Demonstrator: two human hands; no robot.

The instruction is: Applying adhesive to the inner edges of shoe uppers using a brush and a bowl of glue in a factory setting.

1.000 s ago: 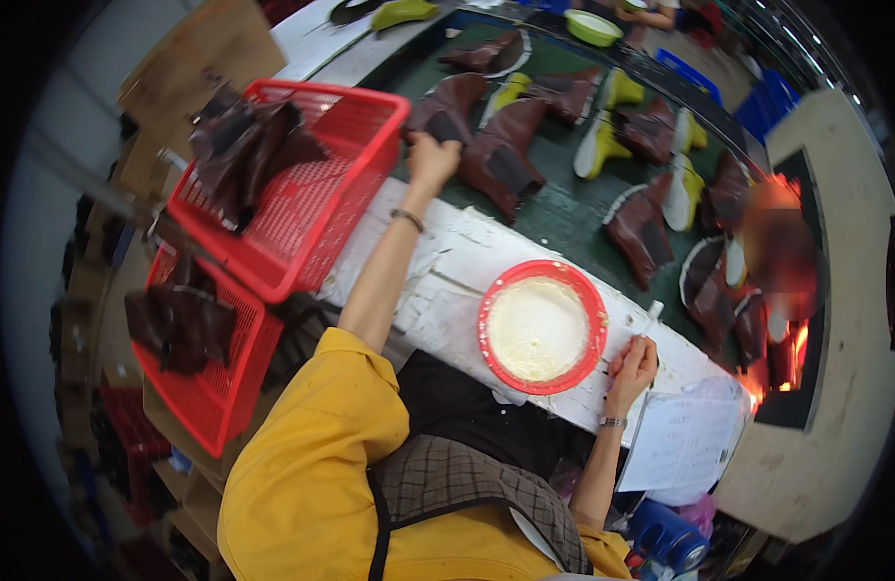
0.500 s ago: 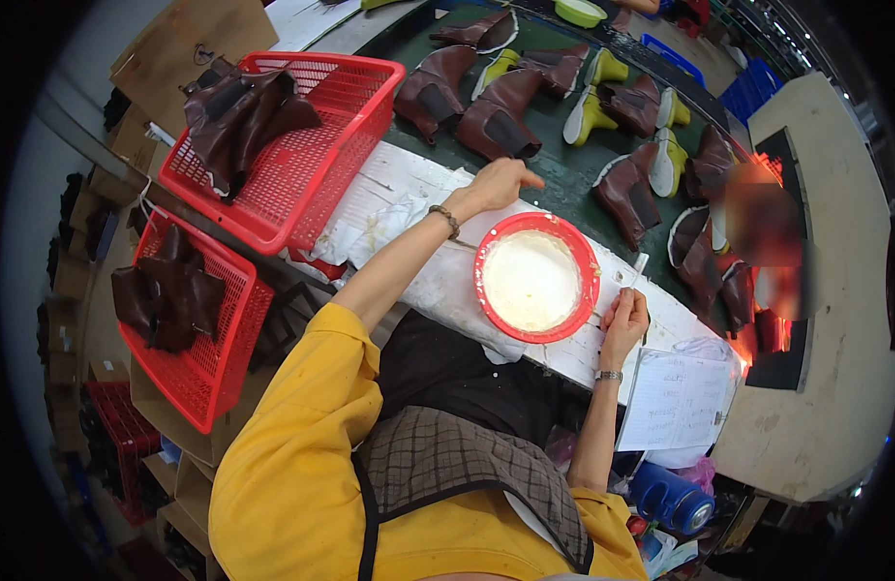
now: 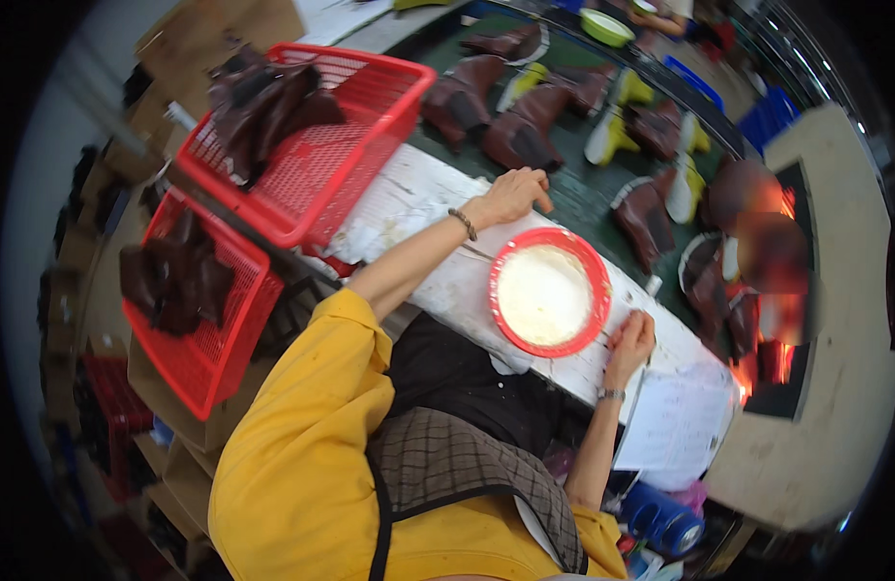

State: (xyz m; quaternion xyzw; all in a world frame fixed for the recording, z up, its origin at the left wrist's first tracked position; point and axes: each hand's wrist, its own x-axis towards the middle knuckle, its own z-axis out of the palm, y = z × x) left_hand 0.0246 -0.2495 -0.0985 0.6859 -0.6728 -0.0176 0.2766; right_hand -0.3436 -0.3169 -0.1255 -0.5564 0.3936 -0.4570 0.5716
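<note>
My left hand (image 3: 513, 196) reaches over the white work ledge (image 3: 409, 198) to the edge of the green belt, fingers loosely bent and thumb apart, with nothing visible in it. Nearest to it lies a dark brown boot upper (image 3: 530, 126). Between my hands stands a red bowl (image 3: 598, 315) filled with creamy white paste (image 3: 544, 295). Right of the bowl, my right hand (image 3: 630, 344) rests on the ledge with its fingers curled in; what they hold, if anything, is hidden. A small white piece (image 3: 653, 285) lies just beyond it.
Brown uppers and yellow-green shoe forms (image 3: 612, 136) lie on the green belt (image 3: 588, 198). Two red baskets (image 3: 394, 126) with uppers stand at left. Written sheets (image 3: 672, 421) and a blue flask (image 3: 663, 518) are at right, near a glowing red opening (image 3: 776, 358).
The whole view has shifted, so the scene sits farther right. My left hand's pointing finger has bent inward. My right hand stays beside the bowl, its fingers still curled.
</note>
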